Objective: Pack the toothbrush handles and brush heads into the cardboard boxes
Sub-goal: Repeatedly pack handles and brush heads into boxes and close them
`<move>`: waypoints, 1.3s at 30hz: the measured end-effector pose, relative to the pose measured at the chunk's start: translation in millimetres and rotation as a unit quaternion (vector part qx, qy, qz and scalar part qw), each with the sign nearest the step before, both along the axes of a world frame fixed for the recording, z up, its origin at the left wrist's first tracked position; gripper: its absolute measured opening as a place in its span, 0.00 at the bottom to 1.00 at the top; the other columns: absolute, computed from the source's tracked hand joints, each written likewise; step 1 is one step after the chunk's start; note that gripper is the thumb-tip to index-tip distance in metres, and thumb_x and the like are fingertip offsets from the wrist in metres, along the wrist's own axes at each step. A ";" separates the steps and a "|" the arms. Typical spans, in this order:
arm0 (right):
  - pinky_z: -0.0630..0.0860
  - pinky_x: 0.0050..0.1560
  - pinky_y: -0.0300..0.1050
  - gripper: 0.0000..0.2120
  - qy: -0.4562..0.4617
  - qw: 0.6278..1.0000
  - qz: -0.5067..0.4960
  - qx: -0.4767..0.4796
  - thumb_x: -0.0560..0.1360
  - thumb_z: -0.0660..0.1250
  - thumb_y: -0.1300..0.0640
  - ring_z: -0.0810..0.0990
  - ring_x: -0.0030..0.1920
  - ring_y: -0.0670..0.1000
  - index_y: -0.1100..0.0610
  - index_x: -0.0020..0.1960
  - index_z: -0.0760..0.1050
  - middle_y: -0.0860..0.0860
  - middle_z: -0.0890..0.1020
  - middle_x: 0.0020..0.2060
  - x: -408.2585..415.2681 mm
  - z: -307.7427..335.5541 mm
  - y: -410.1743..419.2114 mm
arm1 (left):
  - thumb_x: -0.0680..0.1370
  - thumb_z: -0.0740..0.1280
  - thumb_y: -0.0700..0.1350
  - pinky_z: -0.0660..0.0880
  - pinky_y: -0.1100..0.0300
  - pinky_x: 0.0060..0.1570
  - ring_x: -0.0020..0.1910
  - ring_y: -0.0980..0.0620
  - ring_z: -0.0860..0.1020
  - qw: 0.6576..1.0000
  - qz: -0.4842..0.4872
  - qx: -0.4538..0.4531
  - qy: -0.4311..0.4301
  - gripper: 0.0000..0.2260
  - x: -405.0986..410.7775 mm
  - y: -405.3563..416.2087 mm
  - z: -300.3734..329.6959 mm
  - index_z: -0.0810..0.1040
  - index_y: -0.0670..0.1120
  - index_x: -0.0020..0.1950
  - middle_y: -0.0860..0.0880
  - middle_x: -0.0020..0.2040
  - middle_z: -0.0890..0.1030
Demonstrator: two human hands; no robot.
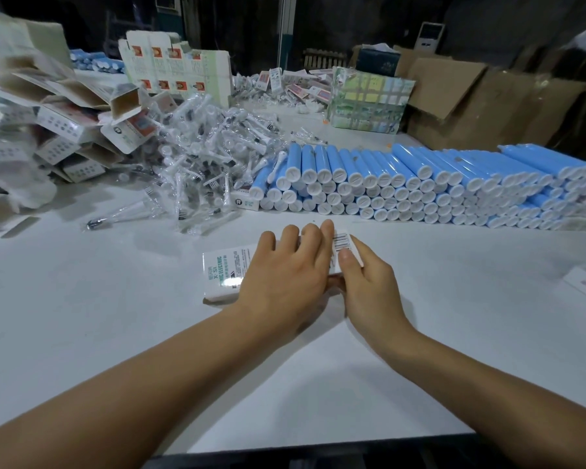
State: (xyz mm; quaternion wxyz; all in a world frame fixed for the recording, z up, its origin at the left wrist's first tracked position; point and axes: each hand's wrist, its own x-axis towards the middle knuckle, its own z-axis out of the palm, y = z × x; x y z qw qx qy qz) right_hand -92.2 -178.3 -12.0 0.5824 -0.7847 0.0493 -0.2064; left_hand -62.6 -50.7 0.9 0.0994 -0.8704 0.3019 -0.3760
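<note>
1. the left hand [286, 274] lies palm down on a white cardboard box [224, 272], its fingers [310, 235] spread and nearly straight, pressing the top of the box.
2. the right hand [369, 282] holds the same box at its barcode end, thumb [347, 255] on the top face and the other fingers tucked beneath, out of sight.
3. the box lies flat under both hands on the white table [82, 316], its printed end sticking out left of the left fingers.
4. just beyond the fingertips a stacked row of blue toothbrush handles [420, 184] runs off to the right, white end caps facing the person.
5. beyond and left of the fingers sits a heap of bagged brush heads [200, 164], with a pile of open cartons [65, 130] further left.
6. far behind, flat printed carton sheets [176, 67] stand upright, and brown shipping boxes [471, 103] crowd the right side under a dark room.
</note>
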 end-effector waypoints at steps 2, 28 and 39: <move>0.76 0.58 0.57 0.15 0.004 1.000 0.004 -0.009 0.82 0.55 0.56 0.80 0.56 0.52 0.54 0.66 0.73 0.51 0.82 0.55 1.3 -1.0 -2.3 | 0.77 0.57 0.63 0.69 0.54 0.39 0.44 0.47 0.76 1.000 0.005 -0.001 -0.002 0.32 0.1 -1.3 0.3 0.70 0.40 0.71 0.46 0.53 0.78; 0.80 0.52 0.55 0.17 -0.014 0.998 0.055 -0.031 0.76 0.57 0.51 0.83 0.49 0.51 0.46 0.62 0.76 0.47 0.84 0.50 1.3 -1.1 -0.8 | 0.71 0.67 0.63 0.69 0.53 0.40 0.45 0.44 0.75 0.996 0.028 -0.040 0.081 0.38 7.2 7.7 3.2 0.68 0.38 0.71 0.44 0.52 0.77; 0.71 0.47 0.40 0.14 -0.016 0.994 0.106 0.004 0.76 0.59 0.47 0.77 0.47 0.43 0.36 0.60 0.68 0.42 0.79 0.48 1.3 0.1 4.5 | 0.81 0.53 0.59 0.72 0.61 0.42 0.48 0.56 0.77 0.662 -0.213 -0.644 0.320 0.13 25.7 20.6 46.5 0.73 0.55 0.55 0.54 0.47 0.77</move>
